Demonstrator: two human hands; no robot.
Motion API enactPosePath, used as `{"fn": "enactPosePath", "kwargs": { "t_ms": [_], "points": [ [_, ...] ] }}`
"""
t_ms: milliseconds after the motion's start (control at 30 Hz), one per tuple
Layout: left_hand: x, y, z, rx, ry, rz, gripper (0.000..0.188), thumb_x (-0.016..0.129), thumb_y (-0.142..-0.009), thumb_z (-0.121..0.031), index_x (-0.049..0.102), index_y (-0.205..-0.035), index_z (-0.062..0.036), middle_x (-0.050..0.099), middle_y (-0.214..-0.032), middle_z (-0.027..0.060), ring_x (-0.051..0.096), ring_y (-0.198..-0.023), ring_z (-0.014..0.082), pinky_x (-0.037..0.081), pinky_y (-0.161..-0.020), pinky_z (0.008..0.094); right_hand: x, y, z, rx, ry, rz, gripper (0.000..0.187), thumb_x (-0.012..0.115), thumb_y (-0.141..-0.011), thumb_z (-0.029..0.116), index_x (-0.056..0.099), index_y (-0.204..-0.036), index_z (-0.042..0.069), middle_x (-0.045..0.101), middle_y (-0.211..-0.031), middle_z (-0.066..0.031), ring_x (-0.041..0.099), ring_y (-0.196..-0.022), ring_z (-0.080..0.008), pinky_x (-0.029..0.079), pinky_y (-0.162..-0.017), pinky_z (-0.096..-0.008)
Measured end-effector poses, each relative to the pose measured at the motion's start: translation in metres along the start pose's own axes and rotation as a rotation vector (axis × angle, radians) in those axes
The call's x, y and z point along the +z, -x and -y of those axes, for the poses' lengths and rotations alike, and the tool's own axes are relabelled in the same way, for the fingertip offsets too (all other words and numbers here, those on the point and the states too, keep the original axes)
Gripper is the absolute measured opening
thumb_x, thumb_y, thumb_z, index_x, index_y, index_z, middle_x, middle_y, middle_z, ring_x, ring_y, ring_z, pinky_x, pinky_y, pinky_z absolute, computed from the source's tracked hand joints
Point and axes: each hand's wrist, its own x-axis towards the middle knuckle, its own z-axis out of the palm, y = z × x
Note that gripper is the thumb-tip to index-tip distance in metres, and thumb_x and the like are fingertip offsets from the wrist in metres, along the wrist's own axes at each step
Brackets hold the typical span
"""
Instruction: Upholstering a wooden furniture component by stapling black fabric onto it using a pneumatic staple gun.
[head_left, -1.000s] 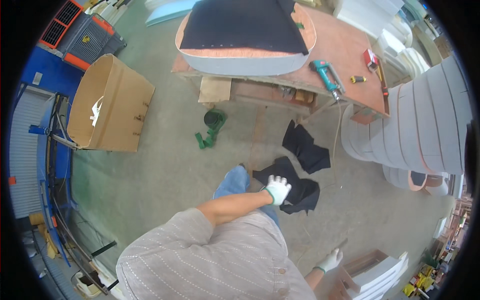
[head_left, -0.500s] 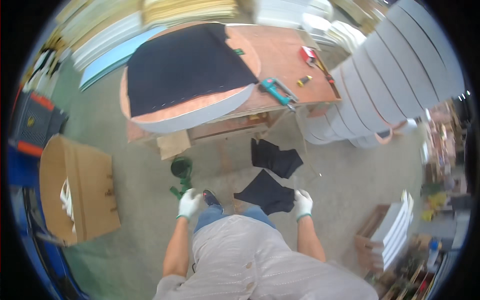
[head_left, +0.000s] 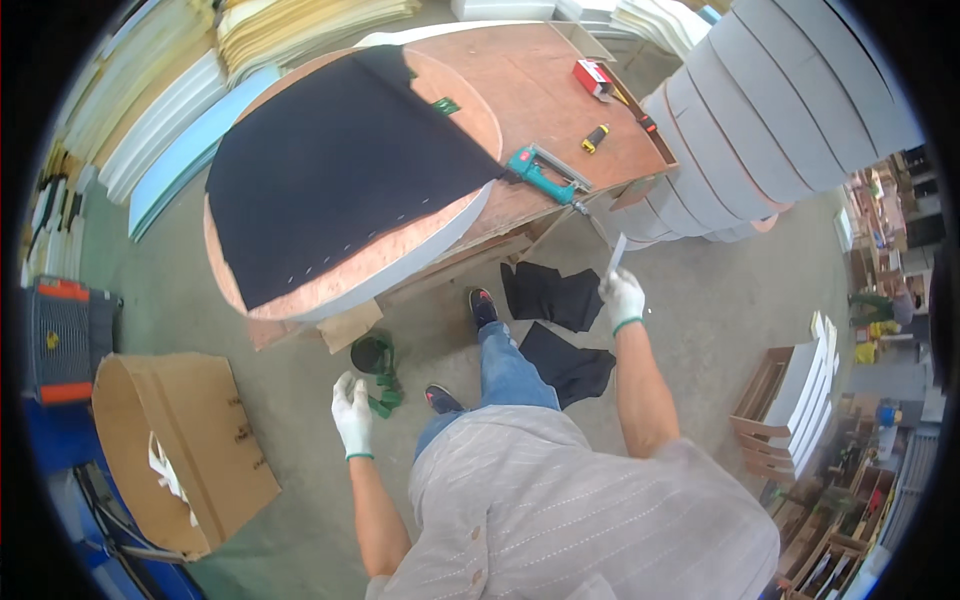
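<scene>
My right hand point(head_left: 625, 299), in a white glove with a green cuff, is closed on a thin pale strip point(head_left: 616, 256) that sticks up from the fingers; its exact kind is unclear. It is raised in front of the table, beside the black fabric pieces point(head_left: 553, 296) on the floor. My left hand point(head_left: 352, 413), gloved alike, hangs with loosely bent fingers apart and nothing visible in it. It is nearest a dark roll with green strapping point(head_left: 385, 368). On the table, black fabric point(head_left: 340, 170) covers much of a rounded wooden panel point(head_left: 455, 215), with staples along its near edge.
A teal staple gun point(head_left: 540, 175) with a hose lies at the table's point(head_left: 540, 80) near edge, by a yellow-black tool point(head_left: 595, 138) and a red box point(head_left: 592, 78). Curved grey panels point(head_left: 760, 120) stack on the right. A cardboard box point(head_left: 200, 440) stands left, slatted pieces point(head_left: 790, 400) right.
My right hand has risen and moved forward, and the pale strip now shows in it. My left hand has moved back and slightly left. My view has shifted, and one foot is nearer the table.
</scene>
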Motion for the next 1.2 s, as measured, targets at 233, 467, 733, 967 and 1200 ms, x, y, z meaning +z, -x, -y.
{"fn": "enactPosePath", "kwargs": {
  "t_ms": [233,467,733,967,1200],
  "points": [
    [0.021,-0.025,-0.001,-0.192,0.027,-0.234,0.052,0.063,-0.106,-0.025,0.054,-0.146,0.0062,0.066,-0.134,0.0205,0.064,-0.121,0.0276,0.050,-0.106,0.0402,0.090,-0.156,0.039,-0.024,0.172,-0.072,0.028,0.073,-0.096,0.009,0.068,-0.122,0.000,0.070,-0.089,-0.0073,0.065,-0.065,-0.0142,0.053,-0.053,-0.0302],
    [0.073,-0.059,-0.069,-0.343,0.287,-0.408,0.050,0.062,-0.106,-0.025,0.055,-0.143,0.0078,0.063,-0.103,0.0051,0.053,-0.080,0.0094,0.048,-0.071,0.0270,0.085,-0.277,0.065,0.068,0.310,-0.081,0.031,0.075,-0.093,0.008,0.066,-0.123,0.002,0.067,-0.087,-0.0038,0.062,-0.067,-0.0142,0.051,-0.056,-0.0330],
    [0.026,-0.070,-0.100,-0.292,-0.168,-0.771,0.057,0.070,-0.100,-0.029,0.054,-0.145,0.0021,0.058,-0.147,0.0238,0.056,-0.137,0.0348,0.042,-0.116,0.0433,0.098,-0.294,0.065,-0.271,0.911,-0.229,0.068,0.072,-0.095,0.048,0.066,-0.134,-0.007,0.072,-0.125,-0.0262,0.071,-0.106,-0.0356,0.053,-0.103,-0.0466],
    [-0.069,-0.232,-0.170,0.096,-0.214,-0.886,0.069,0.074,-0.097,-0.036,0.051,-0.148,0.0049,0.058,-0.147,0.0259,0.056,-0.137,0.0370,0.042,-0.117,0.0441,0.194,-0.102,0.050,-0.224,0.597,0.109,0.072,0.058,-0.107,0.050,0.048,-0.151,-0.006,0.061,-0.136,-0.0199,0.062,-0.121,-0.0259,0.053,-0.100,-0.0379],
    [-0.089,-0.520,-0.261,0.310,-0.565,-0.363,0.090,0.071,-0.094,-0.057,0.047,-0.153,0.0065,0.048,-0.157,0.0309,0.047,-0.147,0.0425,0.035,-0.123,0.0436,0.269,0.041,0.054,0.564,0.257,0.422,0.036,0.051,-0.111,0.045,0.057,-0.120,0.010,0.065,-0.105,-0.0074,0.070,-0.097,-0.0231,0.060,-0.077,-0.0353]
  ]
}}
